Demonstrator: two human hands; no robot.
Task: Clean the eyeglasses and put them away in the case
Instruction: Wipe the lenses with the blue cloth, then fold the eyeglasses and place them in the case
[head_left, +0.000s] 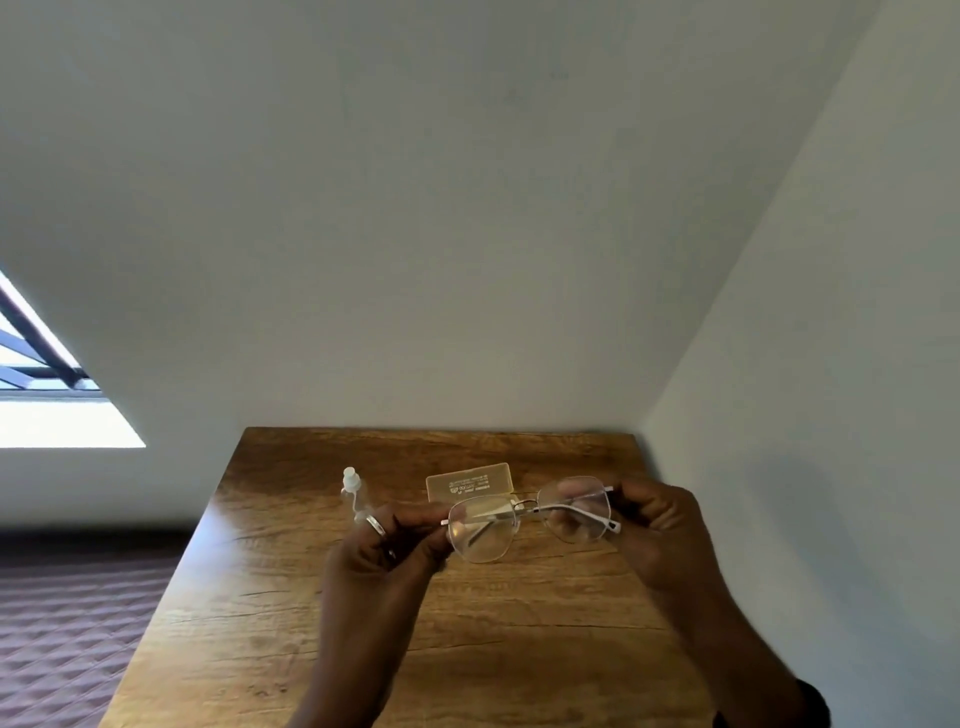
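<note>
We've got the eyeglasses pinched at both ends – left hand, right hand – long axis left-right, case just behind.

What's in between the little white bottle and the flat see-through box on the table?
Only bare wooden table shows between the little bottle and the flat box in the head view. The left hand, gripping the eyeglasses, sits just nearer, below that gap.

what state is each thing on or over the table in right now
eyeglasses: held above the table, temples folded
left hand: pinching the frame's left end
right hand: gripping the frame's right end
spray bottle: upright on the table, cap on
case: lying flat, untouched; open or shut unclear
</note>
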